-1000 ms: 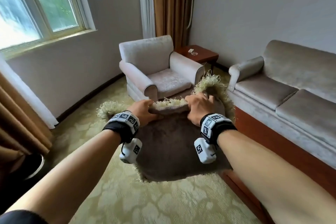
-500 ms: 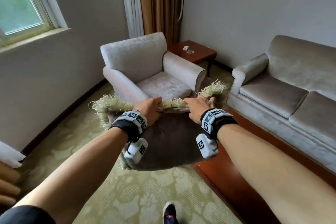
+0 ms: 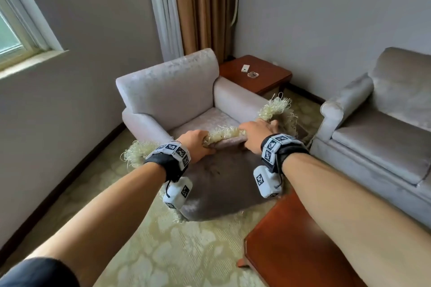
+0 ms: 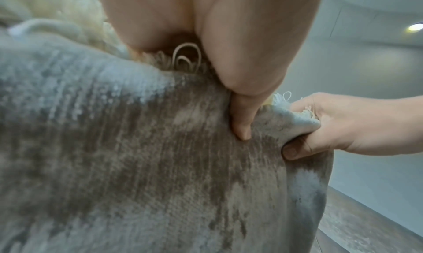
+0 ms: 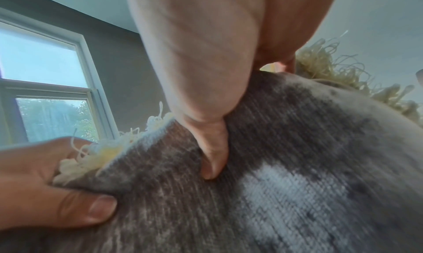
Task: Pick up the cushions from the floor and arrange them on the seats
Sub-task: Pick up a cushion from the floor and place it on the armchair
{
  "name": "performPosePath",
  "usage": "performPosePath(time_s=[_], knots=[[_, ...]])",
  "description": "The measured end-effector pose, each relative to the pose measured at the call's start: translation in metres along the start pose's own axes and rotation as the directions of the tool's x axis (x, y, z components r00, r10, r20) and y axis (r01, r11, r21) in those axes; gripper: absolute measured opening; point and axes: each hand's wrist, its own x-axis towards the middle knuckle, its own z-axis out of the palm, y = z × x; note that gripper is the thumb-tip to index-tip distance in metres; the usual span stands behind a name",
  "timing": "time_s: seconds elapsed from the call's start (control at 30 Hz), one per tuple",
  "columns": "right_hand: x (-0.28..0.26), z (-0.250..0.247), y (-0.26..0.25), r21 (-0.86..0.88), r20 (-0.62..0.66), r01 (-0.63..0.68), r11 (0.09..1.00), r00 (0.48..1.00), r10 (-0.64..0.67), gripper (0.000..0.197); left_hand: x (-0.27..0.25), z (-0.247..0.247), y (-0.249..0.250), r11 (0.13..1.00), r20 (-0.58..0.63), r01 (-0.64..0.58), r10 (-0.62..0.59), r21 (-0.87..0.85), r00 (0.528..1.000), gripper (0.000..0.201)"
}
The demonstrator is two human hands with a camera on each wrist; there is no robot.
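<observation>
Soft daylight enters from the window [image 3: 14, 37] at left; the head view is sharp but bowed at its edges, while both wrist views are blurred close up

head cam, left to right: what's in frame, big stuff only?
window → armchair → side table → sofa. The cushion, held by left hand and right hand, overlaps the armchair, so it's unranked.
</observation>
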Motion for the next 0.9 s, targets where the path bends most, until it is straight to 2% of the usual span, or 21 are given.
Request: performPosePath(time_s=[0.1,0.2,0.3,0.4,0.63,0.83,0.9], knots=[[0.065,0.002,-0.002,-0.034,-0.004,-0.013,0.999,1.000,0.013,0.040,0.061,-0.008,-0.023,1.000,0.000,-0.022,0.022,-0.005,1.000,0.040],[0.128,-0.004,-0.005,-0.035,-0.028,-0.053,0.998,0.998,0.052,0.045,0.123,-0.025,-0.042,0.998,0.011,-0.062,0.063,-0.016,0.998,0.029],[0.180,-0.016,-0.008,-0.022,-0.064,-0.089,0.996,0.994,0.087,0.037,0.181,-0.041,-0.057,0.996,0.015,-0.071,0.072,-0.054,0.997,0.027],[0.228,-0.030,-0.010,-0.025,-0.103,-0.071,0.997,0.992,0.068,0.025,0.230,-0.052,-0.069,0.995,0.023,-0.039,0.042,-0.091,0.999,0.023],[0.359,-0.030,-0.013,-0.080,-0.151,0.104,0.991,0.982,-0.116,0.033,0.340,-0.054,-0.110,0.984,0.087,0.086,-0.073,-0.155,0.994,0.020],[0.499,-0.013,-0.006,-0.130,-0.114,0.292,0.947,0.945,-0.307,0.039,0.445,-0.037,-0.142,0.961,0.109,0.229,-0.213,-0.154,0.971,0.020],[0.543,-0.009,-0.006,-0.150,-0.078,0.367,0.918,0.921,-0.381,0.041,0.474,-0.028,-0.155,0.932,0.126,0.307,-0.286,-0.194,0.950,0.019]])
